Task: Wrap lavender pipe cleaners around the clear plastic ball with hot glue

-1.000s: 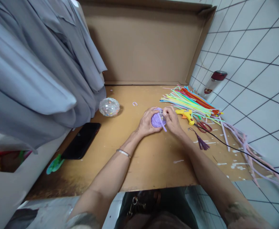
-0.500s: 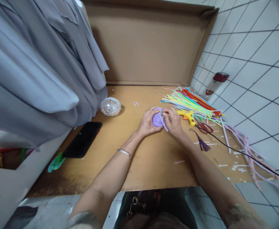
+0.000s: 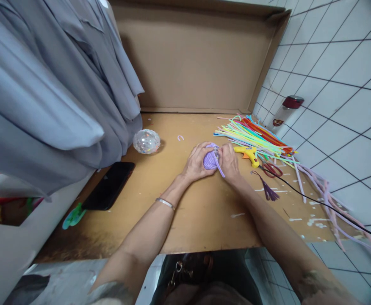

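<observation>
A round ball wrapped in purple strips [image 3: 209, 160] is held just above or on the wooden table [image 3: 198, 220]. My left hand [image 3: 197, 163] is curled round its left side. My right hand [image 3: 229, 162] is closed at its right side, fingertips against a clear, uncovered patch. A loose purple end hangs down from the ball between my hands. What the right fingertips pinch, if anything, is too small to make out.
Clear ball [image 3: 146, 141] and black phone [image 3: 109, 186] lie left. To the right are coloured pipe cleaners [image 3: 252, 136], a yellow glue gun [image 3: 248, 155] with its cord, red-handled scissors [image 3: 272, 170], a purple tassel [image 3: 269, 190] and a bottle [image 3: 283, 115]. Cardboard [image 3: 195, 59] stands behind.
My right hand has turned slightly and its fingers have drawn closer together at the ball's right side. The ball has shifted a little to the right, still in my left hand.
</observation>
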A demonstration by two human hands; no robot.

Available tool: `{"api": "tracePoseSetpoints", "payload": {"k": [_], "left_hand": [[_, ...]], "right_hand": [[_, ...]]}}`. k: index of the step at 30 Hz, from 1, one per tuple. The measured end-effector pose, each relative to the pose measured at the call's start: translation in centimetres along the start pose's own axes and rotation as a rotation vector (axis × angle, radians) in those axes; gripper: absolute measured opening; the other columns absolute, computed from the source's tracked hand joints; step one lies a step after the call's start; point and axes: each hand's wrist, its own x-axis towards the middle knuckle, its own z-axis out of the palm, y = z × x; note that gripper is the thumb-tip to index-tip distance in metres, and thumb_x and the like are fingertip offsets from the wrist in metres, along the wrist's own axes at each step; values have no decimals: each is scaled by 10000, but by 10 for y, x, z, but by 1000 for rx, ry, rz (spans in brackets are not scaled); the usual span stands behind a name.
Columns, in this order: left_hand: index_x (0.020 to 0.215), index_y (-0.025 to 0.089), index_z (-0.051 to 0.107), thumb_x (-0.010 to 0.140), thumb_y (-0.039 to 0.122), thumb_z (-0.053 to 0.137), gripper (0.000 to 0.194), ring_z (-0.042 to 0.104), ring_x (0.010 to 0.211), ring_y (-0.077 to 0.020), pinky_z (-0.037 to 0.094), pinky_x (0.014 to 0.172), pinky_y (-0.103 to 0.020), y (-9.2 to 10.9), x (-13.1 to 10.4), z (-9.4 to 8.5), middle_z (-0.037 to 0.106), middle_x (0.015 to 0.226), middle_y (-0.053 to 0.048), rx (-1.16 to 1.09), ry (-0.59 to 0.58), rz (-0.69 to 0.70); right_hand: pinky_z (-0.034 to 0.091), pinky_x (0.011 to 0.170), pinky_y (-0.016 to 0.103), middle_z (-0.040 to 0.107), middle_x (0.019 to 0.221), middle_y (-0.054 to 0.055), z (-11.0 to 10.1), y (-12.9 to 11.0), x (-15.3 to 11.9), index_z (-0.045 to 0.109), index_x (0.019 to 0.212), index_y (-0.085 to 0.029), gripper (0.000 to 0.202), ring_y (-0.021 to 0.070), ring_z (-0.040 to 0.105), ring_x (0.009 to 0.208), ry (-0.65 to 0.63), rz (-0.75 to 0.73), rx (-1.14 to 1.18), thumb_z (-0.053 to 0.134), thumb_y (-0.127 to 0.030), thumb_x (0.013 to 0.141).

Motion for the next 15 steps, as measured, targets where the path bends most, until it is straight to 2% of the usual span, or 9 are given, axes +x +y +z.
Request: {"api": "tracePoseSetpoints", "payload": {"k": [4,8,15], "left_hand": [[1301,213,480,684,415,804,725,562,1310,-336,456,1093,-554,-1,0,1,572,1369,-191,-13,3,-7],[1299,222,482,679,433,804,730,558,1318,-342,453,1091,-555,-2,0,0,561,1386,-187,-7,-18,-44],[1306,194,485,676,435,808,748,543,1332,-339,443,1118,-534,-4,-2,-1,560,1384,-193,-8,0,-53]], "right_hand": [[455,757,400,531,845,63,3,0,-1,447,809,-263,239,241,517,816,76,21,112,335,-336,1007],[439,752,393,522,825,49,0,-4,0,424,802,-266,207,235,512,818,80,81,216,347,-330,983],[458,760,357,569,843,43,-7,-10,2,506,824,-251,189,212,550,814,62,115,311,402,-322,964]]}}
